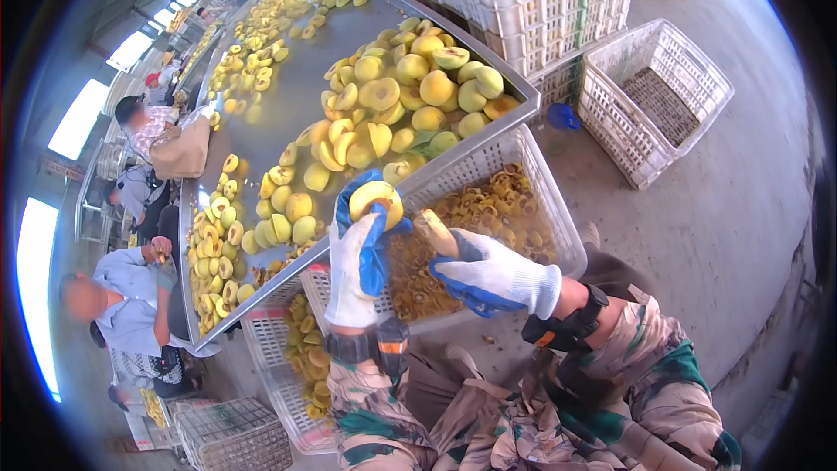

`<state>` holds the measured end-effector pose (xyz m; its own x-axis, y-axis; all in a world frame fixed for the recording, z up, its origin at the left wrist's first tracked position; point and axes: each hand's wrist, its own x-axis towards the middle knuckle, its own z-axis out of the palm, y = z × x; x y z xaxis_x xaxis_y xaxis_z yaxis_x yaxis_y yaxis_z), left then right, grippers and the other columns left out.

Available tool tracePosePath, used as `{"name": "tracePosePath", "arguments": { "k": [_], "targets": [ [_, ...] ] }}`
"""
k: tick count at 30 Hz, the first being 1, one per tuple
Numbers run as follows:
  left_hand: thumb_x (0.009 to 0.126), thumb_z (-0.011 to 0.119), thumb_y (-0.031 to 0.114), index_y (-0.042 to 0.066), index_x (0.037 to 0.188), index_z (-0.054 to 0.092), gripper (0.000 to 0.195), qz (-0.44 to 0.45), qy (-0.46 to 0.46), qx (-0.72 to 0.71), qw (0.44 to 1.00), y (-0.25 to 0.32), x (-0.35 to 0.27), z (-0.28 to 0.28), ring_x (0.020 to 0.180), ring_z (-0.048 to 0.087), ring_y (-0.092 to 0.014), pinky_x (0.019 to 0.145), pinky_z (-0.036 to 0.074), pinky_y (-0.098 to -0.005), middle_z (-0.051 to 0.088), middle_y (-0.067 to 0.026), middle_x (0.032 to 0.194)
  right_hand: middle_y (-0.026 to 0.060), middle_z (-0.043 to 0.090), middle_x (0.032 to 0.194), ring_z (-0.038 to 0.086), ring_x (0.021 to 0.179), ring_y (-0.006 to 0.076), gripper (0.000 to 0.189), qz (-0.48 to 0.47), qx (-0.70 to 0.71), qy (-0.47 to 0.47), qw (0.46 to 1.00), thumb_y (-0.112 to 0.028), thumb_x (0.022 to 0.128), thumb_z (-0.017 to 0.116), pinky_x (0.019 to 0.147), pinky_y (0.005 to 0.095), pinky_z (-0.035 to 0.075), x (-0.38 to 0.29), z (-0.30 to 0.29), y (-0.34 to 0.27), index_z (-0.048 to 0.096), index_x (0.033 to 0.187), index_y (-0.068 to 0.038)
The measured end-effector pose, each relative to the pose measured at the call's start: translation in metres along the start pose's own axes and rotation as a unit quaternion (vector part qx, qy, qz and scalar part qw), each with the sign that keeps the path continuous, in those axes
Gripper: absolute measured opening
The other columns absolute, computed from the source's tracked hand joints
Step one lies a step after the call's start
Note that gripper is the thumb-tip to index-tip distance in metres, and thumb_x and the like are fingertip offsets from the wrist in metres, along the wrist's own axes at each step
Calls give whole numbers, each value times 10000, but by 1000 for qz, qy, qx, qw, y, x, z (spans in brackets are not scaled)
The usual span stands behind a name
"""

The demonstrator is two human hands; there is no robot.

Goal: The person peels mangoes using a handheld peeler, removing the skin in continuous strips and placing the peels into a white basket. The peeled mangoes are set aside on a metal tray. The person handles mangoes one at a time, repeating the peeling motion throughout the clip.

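Observation:
My left hand [358, 255], in a white glove with blue coating, holds a yellow peach half [377, 199] with its cut face up, just past the table's near edge. My right hand [494, 275], gloved alike, grips a tool by its wooden handle [437, 233]; I cannot make out its working end. Beneath both hands is a white plastic crate [552, 229] holding brown-yellow peach scraps [487, 199]. On the metal table [291, 88] beyond lies a heap of yellow peaches [405, 85], some whole-looking, some cut.
Cut halves [219, 248] line the table's left side. A lower crate [268, 347] at left holds more halves. Stacked crates of peaches [510, 13] stand at the back right, beside a crate [654, 101] on the floor. Several people sit at left, one in a light blue shirt [131, 301].

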<state>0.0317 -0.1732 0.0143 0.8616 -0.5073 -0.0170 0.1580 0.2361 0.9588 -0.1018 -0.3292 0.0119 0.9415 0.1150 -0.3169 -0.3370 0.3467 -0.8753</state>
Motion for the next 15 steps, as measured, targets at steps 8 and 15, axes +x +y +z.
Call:
{"name": "tracePosePath", "arguments": {
  "k": [8,15],
  "targets": [
    [1010,357,435,40,1191,514,461,-10,57,-122,991,-12,-18,37,1043,578,-214,912,471,-337,588,-105,1148,1,512,690,474,463,81,264,36,-10,23,999,-222,923,572,381,228,389,3,7,6,467,1110,-68],
    [998,395,429,56,1187,534,441,85,126,-36,988,-46,-10,46,971,603,-238,736,532,-317,616,-95,1064,46,582,755,530,518,108,294,-16,-141,83,986,-223,917,563,449,250,445,8,15,18,467,1105,-19]
  ]
}}
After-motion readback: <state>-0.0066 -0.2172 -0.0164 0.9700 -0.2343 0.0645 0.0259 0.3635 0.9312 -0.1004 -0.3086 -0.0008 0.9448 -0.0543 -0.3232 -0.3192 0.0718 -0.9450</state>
